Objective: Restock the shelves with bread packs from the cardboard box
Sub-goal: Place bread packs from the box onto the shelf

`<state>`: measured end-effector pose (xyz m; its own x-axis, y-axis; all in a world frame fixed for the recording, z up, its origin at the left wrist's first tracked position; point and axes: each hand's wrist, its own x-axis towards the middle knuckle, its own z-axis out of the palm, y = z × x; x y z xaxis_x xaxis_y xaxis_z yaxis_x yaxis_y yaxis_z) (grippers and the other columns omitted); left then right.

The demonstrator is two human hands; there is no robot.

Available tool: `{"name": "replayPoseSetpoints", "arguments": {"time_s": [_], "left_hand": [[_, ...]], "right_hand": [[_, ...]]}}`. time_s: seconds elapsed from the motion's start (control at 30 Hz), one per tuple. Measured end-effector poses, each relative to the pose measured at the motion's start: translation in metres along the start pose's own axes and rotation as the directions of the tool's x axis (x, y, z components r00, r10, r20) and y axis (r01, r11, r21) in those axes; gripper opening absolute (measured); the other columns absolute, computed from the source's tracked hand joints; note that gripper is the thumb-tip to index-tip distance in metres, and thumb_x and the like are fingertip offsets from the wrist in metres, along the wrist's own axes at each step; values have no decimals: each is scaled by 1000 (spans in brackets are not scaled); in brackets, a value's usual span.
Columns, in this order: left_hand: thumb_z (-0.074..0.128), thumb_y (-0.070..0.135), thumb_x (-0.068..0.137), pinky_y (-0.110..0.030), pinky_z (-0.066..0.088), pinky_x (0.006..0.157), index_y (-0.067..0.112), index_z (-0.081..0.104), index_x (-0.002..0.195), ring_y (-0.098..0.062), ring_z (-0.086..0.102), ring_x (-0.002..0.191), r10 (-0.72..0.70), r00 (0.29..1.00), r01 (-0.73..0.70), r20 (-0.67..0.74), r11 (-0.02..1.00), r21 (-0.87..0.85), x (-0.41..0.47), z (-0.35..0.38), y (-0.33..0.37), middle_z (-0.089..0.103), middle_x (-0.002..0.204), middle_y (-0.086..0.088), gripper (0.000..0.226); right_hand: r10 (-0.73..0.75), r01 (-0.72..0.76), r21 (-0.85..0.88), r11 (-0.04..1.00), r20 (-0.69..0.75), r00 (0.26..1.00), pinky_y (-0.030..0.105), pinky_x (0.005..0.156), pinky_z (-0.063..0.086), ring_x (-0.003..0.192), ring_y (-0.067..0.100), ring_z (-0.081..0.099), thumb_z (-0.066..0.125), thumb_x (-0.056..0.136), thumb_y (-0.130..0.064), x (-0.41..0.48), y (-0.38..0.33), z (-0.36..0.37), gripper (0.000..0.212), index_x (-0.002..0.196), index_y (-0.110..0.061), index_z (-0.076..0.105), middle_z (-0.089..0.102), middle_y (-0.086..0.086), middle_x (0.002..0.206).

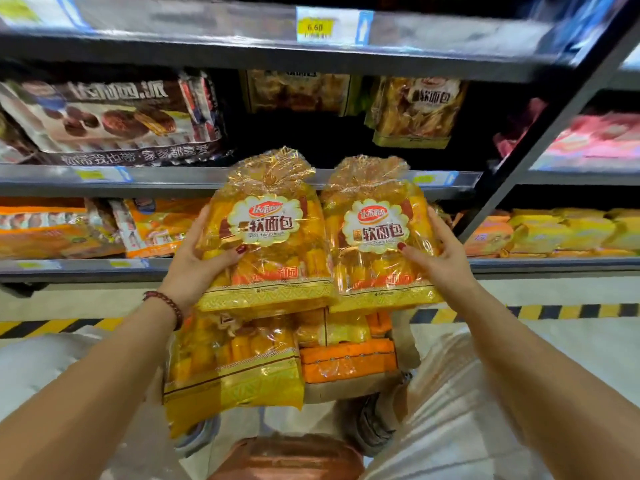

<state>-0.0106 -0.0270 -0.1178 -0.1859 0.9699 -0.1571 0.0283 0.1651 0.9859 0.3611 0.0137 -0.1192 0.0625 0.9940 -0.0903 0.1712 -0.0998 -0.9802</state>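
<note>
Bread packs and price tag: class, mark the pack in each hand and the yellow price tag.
Left-hand bread pack (265, 226), head view, on its round label.
Right-hand bread pack (379, 227), head view, on its round label.
Yellow price tag (315, 27), head view, on the printed number.

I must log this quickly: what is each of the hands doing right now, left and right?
Left hand: closed on the left bread pack, gripping its outer edge.
Right hand: closed on the right bread pack, gripping its outer edge.

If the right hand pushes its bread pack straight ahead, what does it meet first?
Probably the front edge of the middle shelf: the right hand holds its bread pack with the pack's top overlapping that edge. Depth is unclear, though.
</note>
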Motion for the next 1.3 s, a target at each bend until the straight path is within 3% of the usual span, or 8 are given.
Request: {"name": "replayPoseSetpoints", "arguments": {"time_s": [0.13,0.27,0.43,0.5,0.6,0.67,1.0,1.3], "left_hand": [[67,0,82,-6,50,60,37,28,146,18,57,91,92,996,-92,-6,996,9,9,23,29,45,113,32,83],[69,4,81,-13,54,63,41,28,146,3,59,103,86,996,-86,36,996,0,25,38,48,51,118,25,85],[67,5,83,-22,57,63,42,26,146,2,64,87,88,996,-88,17,996,-12,43,58,61,53,107,27,84],[68,8,83,-27,57,70,43,26,146,0,59,94,86,996,-86,3,996,-11,52,65,63,52,110,25,83],[67,7,83,-20,56,59,41,25,146,-1,59,95,76,997,-77,-20,996,-51,66,75,62,54,110,21,83],[66,6,83,-23,56,59,41,25,146,-5,60,98,73,997,-74,-11,994,-75,76,81,61,55,114,18,83],[69,14,82,-42,45,99,47,27,144,-16,52,121,150,988,-151,-36,988,-15,134,94,62,48,139,11,81],[86,55,45,-58,42,98,67,39,123,-28,52,124,140,989,-141,41,990,22,166,101,65,48,142,6,92]], "right_hand": [[-60,64,66,996,-50,997,36,80,59,110,13,62,73,81,-9,6,-21,-19,79,144,-37,36,57,-9,129],[-81,93,123,988,-102,992,35,77,60,107,12,63,72,82,-10,15,-29,-34,79,145,-36,34,57,-11,126],[-100,122,144,982,-150,984,47,86,56,116,19,60,73,82,-12,38,-28,-49,80,146,-37,32,53,-4,137],[-96,127,175,976,-177,980,42,84,58,116,18,59,72,83,-13,48,-26,-52,80,147,-36,30,52,-4,138],[-89,131,202,971,-205,975,25,73,58,115,14,59,71,84,-14,65,-21,-53,78,147,-37,31,52,-7,136],[-77,125,205,971,-226,971,28,79,57,118,14,57,73,83,-17,79,-17,-53,79,146,-39,32,50,-7,139],[-116,191,317,929,-242,963,48,88,55,115,19,62,71,85,-16,147,-18,-55,80,148,-36,28,54,-3,138],[-151,225,276,935,-268,952,45,90,54,113,23,63,77,80,-24,204,-28,-55,77,145,-27,37,62,2,128]]}}
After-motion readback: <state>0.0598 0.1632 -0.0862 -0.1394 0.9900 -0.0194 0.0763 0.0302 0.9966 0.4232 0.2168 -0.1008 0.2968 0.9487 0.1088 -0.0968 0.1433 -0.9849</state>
